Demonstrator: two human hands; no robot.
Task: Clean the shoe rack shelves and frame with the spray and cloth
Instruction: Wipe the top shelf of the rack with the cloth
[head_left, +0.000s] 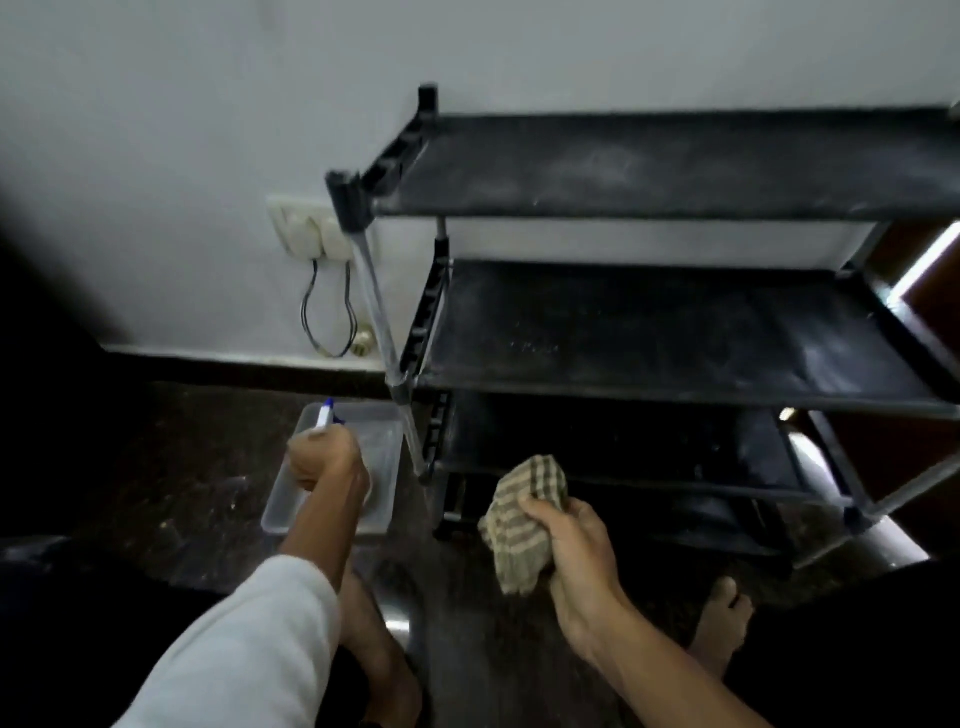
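Readying to spray the dusty black shoe rack (649, 322).
Left hand (323, 460) clamps white blue-tipped spray bottle (325, 415), right hand (569, 538) clamps checked beige cloth (519, 530); next, aim.

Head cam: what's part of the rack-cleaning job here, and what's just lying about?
Job: shoe rack; spray bottle, gripped in left hand; checked cloth, gripped in right hand.
Lying about: clear plastic tub on floor; wall socket with plugs; black cables.
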